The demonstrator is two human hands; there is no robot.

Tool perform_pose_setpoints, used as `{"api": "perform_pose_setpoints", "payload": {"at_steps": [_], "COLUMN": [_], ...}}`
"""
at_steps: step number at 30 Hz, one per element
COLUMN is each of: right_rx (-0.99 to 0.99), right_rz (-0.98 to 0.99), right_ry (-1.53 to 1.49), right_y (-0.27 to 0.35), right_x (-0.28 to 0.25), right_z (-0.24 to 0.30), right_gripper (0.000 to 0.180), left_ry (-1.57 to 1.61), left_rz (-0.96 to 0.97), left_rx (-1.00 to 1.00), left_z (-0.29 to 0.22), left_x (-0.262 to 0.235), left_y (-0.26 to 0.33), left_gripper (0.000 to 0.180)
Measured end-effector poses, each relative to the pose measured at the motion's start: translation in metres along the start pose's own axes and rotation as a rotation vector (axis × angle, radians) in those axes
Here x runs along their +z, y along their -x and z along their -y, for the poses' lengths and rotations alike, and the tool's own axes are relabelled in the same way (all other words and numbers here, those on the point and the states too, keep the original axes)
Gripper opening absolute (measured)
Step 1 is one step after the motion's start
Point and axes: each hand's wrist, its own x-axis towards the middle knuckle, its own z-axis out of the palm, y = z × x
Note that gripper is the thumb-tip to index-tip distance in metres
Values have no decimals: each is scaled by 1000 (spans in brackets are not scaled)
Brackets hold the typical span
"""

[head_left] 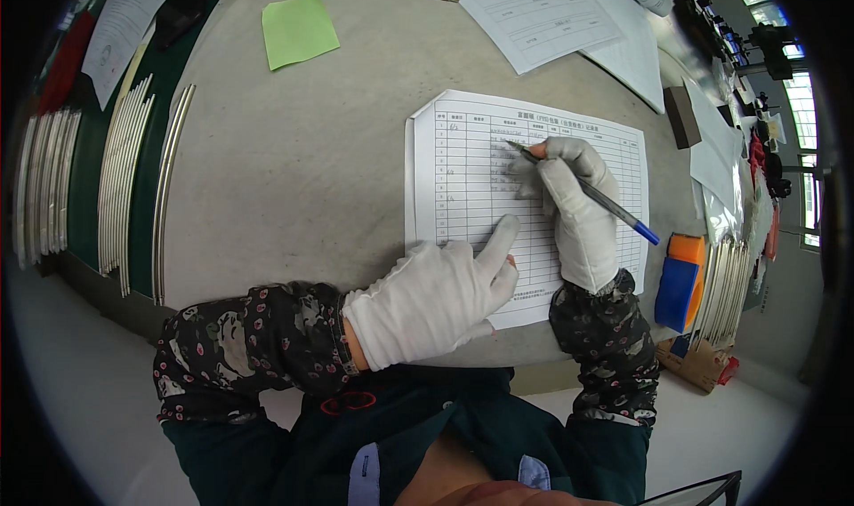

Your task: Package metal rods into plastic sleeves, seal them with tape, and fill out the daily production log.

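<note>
R hand (583, 212) (white glove, a bit of bare fingertip showing) comes up from the lower R, wrist over the form's R half, fingers curled & pinching a pen (614, 205). Pen slants thru the grip: tip pokes out up-L past the fingertips, over the form's upper rows; blue end sticks out down-R, beyond the sheet's edge. Can't tell if tip touches paper.

L hand (436, 297), also gloved, reaches in from lower L, palm down across the form's lower-L part, index stretched up-R, nothing gripped. Printed form (463, 177) lies under both hands on the grey table (267, 150), w/ index & thumb tips over its lower rows.
</note>
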Motion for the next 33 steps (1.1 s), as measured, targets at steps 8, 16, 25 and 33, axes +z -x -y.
{"api": "perform_pose_setpoints", "payload": {"at_steps": [8,16,25,33], "right_rx": [-1,17,-73,-15], "right_rz": [-48,-8,-1,47], "right_ry": [44,3,-17,-43], "right_y": [-2,-5,-2,-2], "right_x": [0,1,-3,-10], "right_z": [-9,-4,-14,-4], "right_gripper": [9,10,20,21], "left_ry": [4,13,38,-18], "left_rz": [33,53,92,119], "left_rx": [-16,-11,24,21], "left_z": [4,4,0,-1], "left_x": [-1,-9,-9,-22], "left_y": [0,0,4,-5], "left_gripper": [57,57,56,57]}}
